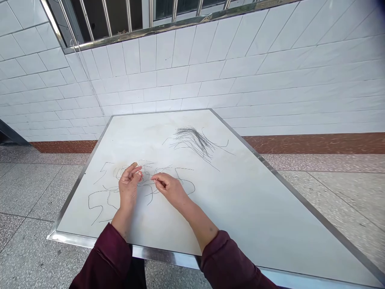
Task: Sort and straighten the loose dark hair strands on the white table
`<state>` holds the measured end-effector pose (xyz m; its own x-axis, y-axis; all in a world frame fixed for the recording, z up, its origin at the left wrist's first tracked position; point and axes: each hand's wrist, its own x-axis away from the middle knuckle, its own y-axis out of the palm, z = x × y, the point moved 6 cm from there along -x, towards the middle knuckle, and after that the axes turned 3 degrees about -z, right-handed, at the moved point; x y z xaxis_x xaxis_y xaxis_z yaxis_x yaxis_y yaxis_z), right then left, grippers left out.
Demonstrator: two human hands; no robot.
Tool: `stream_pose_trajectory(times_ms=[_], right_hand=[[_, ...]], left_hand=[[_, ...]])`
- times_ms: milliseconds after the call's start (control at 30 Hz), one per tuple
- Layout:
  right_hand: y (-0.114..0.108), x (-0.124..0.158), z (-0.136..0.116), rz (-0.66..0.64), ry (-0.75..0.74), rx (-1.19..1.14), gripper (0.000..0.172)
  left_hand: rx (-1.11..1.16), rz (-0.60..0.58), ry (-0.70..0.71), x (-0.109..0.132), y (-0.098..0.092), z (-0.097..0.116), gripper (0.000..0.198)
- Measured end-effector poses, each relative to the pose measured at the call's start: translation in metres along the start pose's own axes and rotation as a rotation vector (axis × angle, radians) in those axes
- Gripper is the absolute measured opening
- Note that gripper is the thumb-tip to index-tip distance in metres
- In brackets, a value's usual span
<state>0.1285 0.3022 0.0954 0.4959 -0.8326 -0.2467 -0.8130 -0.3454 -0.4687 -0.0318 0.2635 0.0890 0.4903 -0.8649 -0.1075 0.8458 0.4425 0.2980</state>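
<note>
We hold our left hand (130, 185) loosely open and our right hand (169, 188) pinched shut above thin, dark, curling loose strands (102, 196) on the white metal-edged table (240, 200), while a dense dark strand bundle (192, 138) lies beyond, nearer the right hand.

The table (255, 208) lay bare on its right and near side; curled strands (110, 192) cluttered the near left, a dark bundle (192, 140) the far middle, and the tiled wall (210, 72) stood just beyond
</note>
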Motion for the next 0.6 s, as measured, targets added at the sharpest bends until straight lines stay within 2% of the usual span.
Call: stream_pose_trajectory(times_ms=[133, 333, 600], right_hand=[[0.005, 0.001, 0.004, -0.077, 0.082, -0.129, 0.020], [0.015, 0.002, 0.009, -0.235, 0.247, -0.461, 0.024], [0.016, 0.003, 0.010, -0.199, 0.330, -0.547, 0.028]], left_hand=[[0.076, -0.005, -0.043, -0.001, -0.001, -0.005, 0.039], [0.166, 0.000, -0.109, -0.002, -0.003, -0.007, 0.042], [0.141, 0.046, -0.088, -0.002, -0.006, -0.007, 0.040]])
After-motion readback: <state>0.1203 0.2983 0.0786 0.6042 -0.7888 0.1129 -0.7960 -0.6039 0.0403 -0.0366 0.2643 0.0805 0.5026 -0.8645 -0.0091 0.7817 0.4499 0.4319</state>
